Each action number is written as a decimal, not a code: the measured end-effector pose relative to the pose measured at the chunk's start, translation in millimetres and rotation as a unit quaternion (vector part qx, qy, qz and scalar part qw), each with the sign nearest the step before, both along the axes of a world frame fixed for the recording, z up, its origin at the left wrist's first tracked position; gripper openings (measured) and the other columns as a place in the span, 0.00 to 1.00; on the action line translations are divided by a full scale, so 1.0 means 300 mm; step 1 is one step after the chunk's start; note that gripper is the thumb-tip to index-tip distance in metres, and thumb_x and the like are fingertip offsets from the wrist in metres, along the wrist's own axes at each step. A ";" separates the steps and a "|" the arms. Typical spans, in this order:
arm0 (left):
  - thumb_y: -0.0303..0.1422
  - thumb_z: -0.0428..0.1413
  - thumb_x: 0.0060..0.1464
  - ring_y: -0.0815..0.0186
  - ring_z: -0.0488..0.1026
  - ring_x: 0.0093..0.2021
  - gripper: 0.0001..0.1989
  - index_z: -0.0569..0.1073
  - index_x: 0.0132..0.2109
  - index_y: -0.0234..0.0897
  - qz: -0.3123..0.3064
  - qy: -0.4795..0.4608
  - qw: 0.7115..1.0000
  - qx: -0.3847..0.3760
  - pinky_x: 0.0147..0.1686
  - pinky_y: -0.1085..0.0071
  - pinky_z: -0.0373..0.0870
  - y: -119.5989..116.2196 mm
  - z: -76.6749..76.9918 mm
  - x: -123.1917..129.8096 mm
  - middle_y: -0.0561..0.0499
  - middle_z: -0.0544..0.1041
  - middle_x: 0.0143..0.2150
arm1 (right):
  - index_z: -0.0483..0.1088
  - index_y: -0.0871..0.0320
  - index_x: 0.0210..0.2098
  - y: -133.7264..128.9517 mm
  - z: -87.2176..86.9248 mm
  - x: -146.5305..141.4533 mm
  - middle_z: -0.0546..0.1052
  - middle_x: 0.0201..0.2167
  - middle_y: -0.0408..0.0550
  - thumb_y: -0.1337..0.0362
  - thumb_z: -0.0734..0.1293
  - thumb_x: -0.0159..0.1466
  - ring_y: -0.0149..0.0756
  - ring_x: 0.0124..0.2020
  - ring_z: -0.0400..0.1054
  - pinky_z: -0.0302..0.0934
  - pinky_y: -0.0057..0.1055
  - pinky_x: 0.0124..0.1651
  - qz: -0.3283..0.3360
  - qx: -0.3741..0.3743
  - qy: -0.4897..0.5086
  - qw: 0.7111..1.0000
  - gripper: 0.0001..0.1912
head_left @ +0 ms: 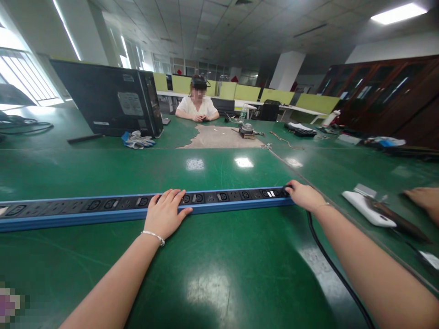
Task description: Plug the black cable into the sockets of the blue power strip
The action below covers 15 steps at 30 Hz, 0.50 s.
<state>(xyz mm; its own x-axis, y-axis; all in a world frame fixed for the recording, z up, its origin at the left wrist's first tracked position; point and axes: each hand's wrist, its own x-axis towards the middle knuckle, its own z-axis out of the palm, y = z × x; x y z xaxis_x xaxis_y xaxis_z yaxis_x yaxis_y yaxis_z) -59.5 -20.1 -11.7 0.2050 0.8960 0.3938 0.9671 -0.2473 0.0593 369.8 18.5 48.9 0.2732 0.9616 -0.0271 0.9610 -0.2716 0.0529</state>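
Observation:
A long blue power strip [206, 209] with a row of black sockets lies across the green table in front of me. My left hand [163, 211] rests over its middle, fingers spread on the sockets and thumb along the front edge. At the strip's right end, my right hand [304, 194] is closed in a pinch on a small black plug-like piece [286, 191]; the fingers partly hide it. A thick black cable [324, 251] comes out below my right hand and runs down toward the table's near edge. Where it joins is hidden.
On the green table [233, 260] stand a black computer case [113, 100] and blue-white gloves [137, 140]. A person [197, 107] sits opposite. At right lie a white device [366, 209] and another person's hand [424, 201]. A round metal part [246, 129] sits farther back.

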 end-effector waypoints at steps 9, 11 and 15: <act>0.48 0.45 0.55 0.57 0.62 0.58 0.25 0.63 0.57 0.42 -0.006 0.005 1.000 0.010 0.56 0.55 0.52 0.000 -0.001 -0.002 0.47 0.69 0.57 | 0.59 0.61 0.51 -0.036 -0.042 -0.040 0.75 0.37 0.62 0.58 0.49 0.65 0.49 0.39 0.71 0.59 0.39 0.40 -0.011 0.004 -0.006 1.000 0.21; 0.48 0.45 0.55 0.57 0.62 0.58 0.25 0.63 0.57 0.43 -0.004 0.006 1.000 0.009 0.56 0.55 0.52 0.000 -0.001 -0.003 0.47 0.69 0.57 | 0.59 0.60 0.51 -0.037 -0.043 -0.041 0.75 0.37 0.62 0.58 0.48 0.65 0.49 0.39 0.71 0.59 0.39 0.39 -0.011 0.000 -0.003 1.000 0.21; 0.48 0.45 0.55 0.56 0.62 0.58 0.26 0.63 0.57 0.43 -0.004 0.005 1.000 0.004 0.56 0.55 0.52 0.000 0.001 -0.004 0.47 0.68 0.57 | 0.59 0.60 0.51 -0.038 -0.048 -0.040 0.75 0.38 0.62 0.58 0.48 0.66 0.48 0.40 0.71 0.58 0.39 0.40 -0.019 0.015 0.018 1.000 0.21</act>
<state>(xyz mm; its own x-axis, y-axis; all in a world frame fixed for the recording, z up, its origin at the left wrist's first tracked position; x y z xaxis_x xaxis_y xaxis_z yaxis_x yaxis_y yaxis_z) -60.7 -20.0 -11.4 0.2163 0.8911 0.3990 0.9655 -0.2560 0.0484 357.7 7.1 34.4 0.3093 0.9509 -0.0089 0.9509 -0.3092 0.0101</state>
